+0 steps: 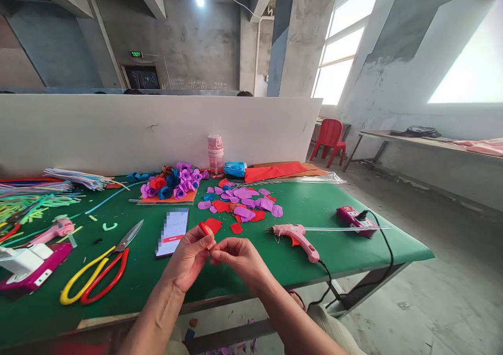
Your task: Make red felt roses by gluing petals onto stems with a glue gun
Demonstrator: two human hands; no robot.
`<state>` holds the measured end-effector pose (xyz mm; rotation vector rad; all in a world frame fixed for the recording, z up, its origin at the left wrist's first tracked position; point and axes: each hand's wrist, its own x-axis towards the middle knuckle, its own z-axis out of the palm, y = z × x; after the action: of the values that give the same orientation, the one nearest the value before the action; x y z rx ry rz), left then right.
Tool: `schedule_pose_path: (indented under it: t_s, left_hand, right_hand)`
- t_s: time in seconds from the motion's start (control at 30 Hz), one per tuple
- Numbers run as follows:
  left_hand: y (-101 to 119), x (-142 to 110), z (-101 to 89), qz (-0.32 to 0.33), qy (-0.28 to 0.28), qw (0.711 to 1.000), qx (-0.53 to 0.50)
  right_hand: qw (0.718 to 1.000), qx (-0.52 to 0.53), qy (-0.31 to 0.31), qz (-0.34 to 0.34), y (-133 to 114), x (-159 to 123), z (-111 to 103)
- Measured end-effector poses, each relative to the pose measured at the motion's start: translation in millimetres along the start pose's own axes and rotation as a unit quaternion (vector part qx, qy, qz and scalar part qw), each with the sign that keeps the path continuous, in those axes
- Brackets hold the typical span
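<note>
In the head view, the left hand point(192, 253) is curled above the near edge of the green desk point(326, 200), thumb and fingers pinching a small red piece point(203, 228) that sticks up from the grip. The right hand point(240, 256) meets it there, thumb and forefinger pressed together; whether they hold the lower end of the piece, I cannot tell. Just beyond the hands lie loose red petals point(236, 228), and past these, toward the far edge, a scatter of mostly purple petals point(244, 213). To its left, near the far edge, sits a heap of purple, red and blue flowers point(188, 179). A phone point(173, 233) lies flat just left of the left hand, and scissors point(106, 270) with one yellow and one red handle lie farther toward the left end, near the near edge. On the right side a pink glue gun point(298, 235) rests with its nozzle pointing left, and a magenta power strip point(349, 220) lies between it and the right near corner. Along the far edge stand a pink bottle point(216, 158) and, just beside it, a blue packet point(234, 169), with a red sheet point(275, 172) lying to the right
</note>
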<state>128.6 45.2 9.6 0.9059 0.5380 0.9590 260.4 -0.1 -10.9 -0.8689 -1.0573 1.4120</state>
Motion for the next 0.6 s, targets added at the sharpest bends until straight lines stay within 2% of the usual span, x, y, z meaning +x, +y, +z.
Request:
schedule_pose_path:
  t_s: [0.1,0.23,0.6]
  left_hand:
    - [-1.6,0.7,-1.7,-0.002,-0.001,1.0,0.016]
    - [-0.2,1.4,-3.6,-0.006,-0.005,0.998,0.062]
    - [0.8,2.6,-7.5,-0.003,0.036,0.995,0.089]
  right_hand:
    - [0.999,-0.04,0.029,-0.003,0.0,0.8,2.1]
    - [0.999,-0.019,0.048,0.008,-3.1,1.5,0.3]
    - [0.999,0.03,0.001,0.037,-2.0,-0.3,-2.3]
